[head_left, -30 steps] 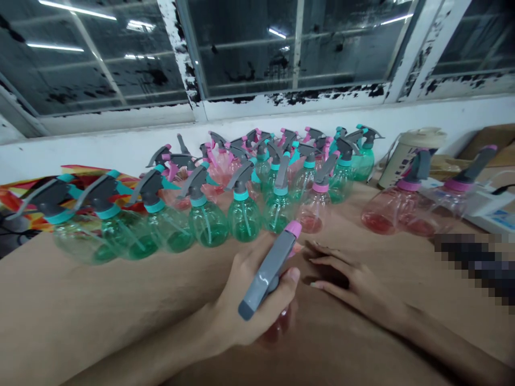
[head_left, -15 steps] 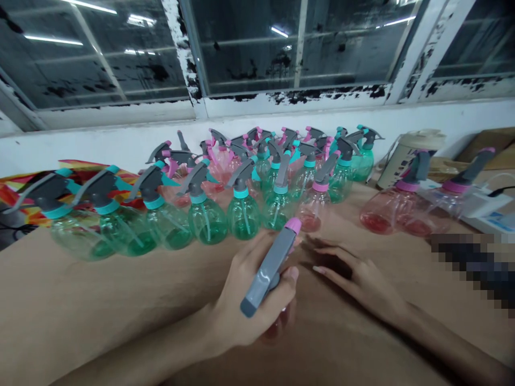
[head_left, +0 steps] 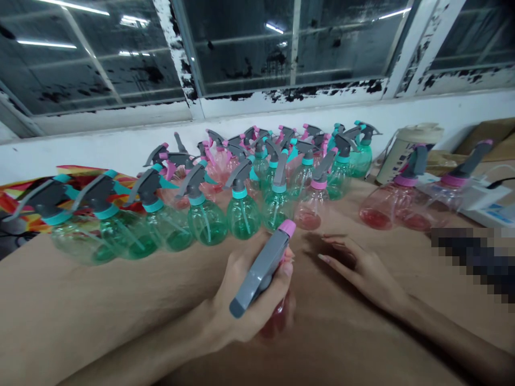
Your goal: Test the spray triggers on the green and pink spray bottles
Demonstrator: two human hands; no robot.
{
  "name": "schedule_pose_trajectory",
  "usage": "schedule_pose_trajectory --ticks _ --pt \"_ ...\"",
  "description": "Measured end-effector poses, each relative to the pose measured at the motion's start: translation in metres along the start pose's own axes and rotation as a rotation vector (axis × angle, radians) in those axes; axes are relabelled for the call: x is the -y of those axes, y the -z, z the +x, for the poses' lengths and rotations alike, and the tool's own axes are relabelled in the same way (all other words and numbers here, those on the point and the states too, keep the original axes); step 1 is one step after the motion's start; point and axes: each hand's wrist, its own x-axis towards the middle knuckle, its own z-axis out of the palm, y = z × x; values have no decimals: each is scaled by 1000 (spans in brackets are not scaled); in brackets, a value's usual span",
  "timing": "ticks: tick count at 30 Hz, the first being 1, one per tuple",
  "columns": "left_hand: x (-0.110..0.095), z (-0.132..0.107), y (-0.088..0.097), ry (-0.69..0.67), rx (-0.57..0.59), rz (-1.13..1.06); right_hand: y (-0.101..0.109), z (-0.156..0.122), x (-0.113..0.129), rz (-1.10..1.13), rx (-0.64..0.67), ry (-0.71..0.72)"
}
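Note:
My left hand (head_left: 241, 292) is wrapped round a pink spray bottle (head_left: 277, 321) on the brown table (head_left: 100, 311). Its grey trigger head with a pink nozzle (head_left: 261, 268) sticks up over my fingers, and most of the bottle's body is hidden under my palm. My right hand (head_left: 362, 271) lies flat on the table just to the right, fingers stretched out towards the bottle and holding nothing.
Several green and pink spray bottles (head_left: 241, 214) stand in rows behind my hands, reaching back to the white wall. Two pink bottles (head_left: 382, 206) stand at the right beside a cream jug (head_left: 402, 153) and a white device (head_left: 486, 206). Coloured cloth (head_left: 24, 198) lies at far left.
My left hand has tilted the bottle's trigger head slightly lower and leftward. My right hand has slid a little to the right, away from the bottle.

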Motion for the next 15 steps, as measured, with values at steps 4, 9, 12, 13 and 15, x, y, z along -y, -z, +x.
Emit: schedule_pose_trajectory --ticks 4,9,12,13,15 --pt "2 0 1 -30 29 -8 0 -1 -1 12 -2 -2" --pt "7 1 -3 -67 2 12 1 0 -2 3 -9 35" --pt "8 0 -5 -87 1 16 1 0 -1 -5 -7 26" --pt "8 0 -5 -83 10 9 1 0 0 -6 -10 22" --pt "7 0 -5 -57 24 -10 2 -1 2 -6 -26 25"
